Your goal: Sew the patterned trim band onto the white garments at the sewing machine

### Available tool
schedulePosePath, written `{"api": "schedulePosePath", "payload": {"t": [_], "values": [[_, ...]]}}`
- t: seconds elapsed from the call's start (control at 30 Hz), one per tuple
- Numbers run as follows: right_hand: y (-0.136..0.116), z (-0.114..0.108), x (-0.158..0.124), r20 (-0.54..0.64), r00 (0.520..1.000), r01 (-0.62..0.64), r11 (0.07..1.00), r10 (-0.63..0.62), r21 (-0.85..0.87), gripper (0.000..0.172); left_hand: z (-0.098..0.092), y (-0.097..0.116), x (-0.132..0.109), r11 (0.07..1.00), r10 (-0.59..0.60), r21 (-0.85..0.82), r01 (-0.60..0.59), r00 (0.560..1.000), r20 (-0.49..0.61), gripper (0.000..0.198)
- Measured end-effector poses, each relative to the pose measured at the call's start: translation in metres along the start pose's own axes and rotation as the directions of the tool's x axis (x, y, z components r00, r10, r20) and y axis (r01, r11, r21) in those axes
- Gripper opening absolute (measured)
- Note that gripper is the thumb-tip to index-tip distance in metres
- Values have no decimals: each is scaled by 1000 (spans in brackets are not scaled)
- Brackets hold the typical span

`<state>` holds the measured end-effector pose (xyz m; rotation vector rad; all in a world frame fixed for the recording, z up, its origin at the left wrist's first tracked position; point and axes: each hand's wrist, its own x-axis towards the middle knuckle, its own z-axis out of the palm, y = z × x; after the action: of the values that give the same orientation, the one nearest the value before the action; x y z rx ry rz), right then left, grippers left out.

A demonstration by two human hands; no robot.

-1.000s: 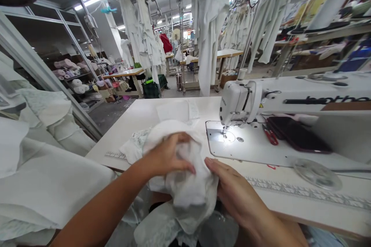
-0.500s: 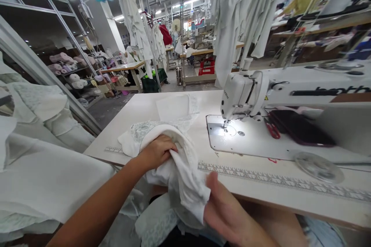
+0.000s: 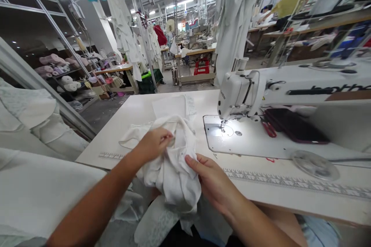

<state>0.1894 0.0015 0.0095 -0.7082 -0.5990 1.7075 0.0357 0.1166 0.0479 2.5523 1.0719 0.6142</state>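
A white garment with pale patterned parts lies bunched over the front edge of the table and hangs down toward my lap. My left hand is closed at the upper opening of the garment, its fingertips pinching the cloth. On the other side, my right hand grips the garment's right side, thumb on top and the other fingers behind the cloth. Just beyond lies a flat white fabric piece with a patterned edge. To the right, the sewing machine has its lamp lit over the needle plate.
A measuring tape strip runs along the table's front edge. Red-handled snips, a dark phone and a clear disc lie by the machine. White fabric is heaped at left. A person in yellow works far right.
My right hand has moved up and left and now grips the garment's side. My left hand has shifted slightly at the opening, and the cloth between the hands has been turned and gathered.
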Motion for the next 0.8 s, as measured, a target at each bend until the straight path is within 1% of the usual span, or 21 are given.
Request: {"api": "schedulePosePath", "payload": {"t": [0.03, 0.07, 0.1, 0.17, 0.2, 0.23, 0.3, 0.33, 0.37, 0.43, 0.53, 0.63, 0.7, 0.8], "values": [[1, -3, 1, -13, 1000, -5, 1000, 5, 7, 26, 8, 5, -22, 998, -41, -51, 40, 999, -22, 18], [3, -5, 2, -19, 1000, -14, 1000, 14, 13, 26, 15, 11, -42, 983, -97, -163, 86, 994, -59, 17], [4, -6, 3, -19, 999, -25, 1000, 26, 18, 28, 21, 17, -58, 965, -143, -238, 112, 983, -117, 16], [5, -4, 5, -12, 999, -48, 999, 48, 24, 31, 30, 27, -78, 943, -204, -308, 122, 947, -250, 18], [5, -2, 5, -8, 998, -60, 998, 60, 23, 32, 32, 30, -82, 953, -193, -287, 99, 928, -320, 20], [5, -1, 6, -4, 998, -70, 997, 70, 21, 32, 34, 32, -83, 968, -154, -245, 62, 913, -379, 19], [5, 2, 6, 3, 997, -77, 997, 77, 15, 32, 35, 32, -78, 987, -2, -145, -72, 891, -453, 12], [4, 2, 5, 4, 997, -82, 997, 82, 9, 31, 35, 31, -75, 984, 95, -91, -155, 879, -466, 9], [3, 2, 4, 8, 996, -89, 996, 89, 4, 31, 33, 29, -73, 971, 196, -34, -237, 866, -460, 10], [2, 2, 2, 17, 994, -107, 994, 107, 1, 31, 27, 25, -70, 924, 371, 76, -374, 835, -407, 13], [1, 2, 0, 31, 987, -159, 987, 159, 0, 29, 15, 22, -70, 833, 552, 195, -517, 793, -257, 14], [1, 3, -1, 14, 977, -214, 977, 214, -6, 25, 2, 21, -72, 735, 667, 273, -621, 734, -126, 13], [0, 3, -1, 6, 973, -230, 973, 230, -11, 23, -4, 21, -72, 684, 708, 308, -661, 704, -62, 13], [0, 3, -2, 26, 972, -234, 972, 235, -18, 23, -12, 23, -71, 647, 725, 324, -691, 688, 19, 14]]}}
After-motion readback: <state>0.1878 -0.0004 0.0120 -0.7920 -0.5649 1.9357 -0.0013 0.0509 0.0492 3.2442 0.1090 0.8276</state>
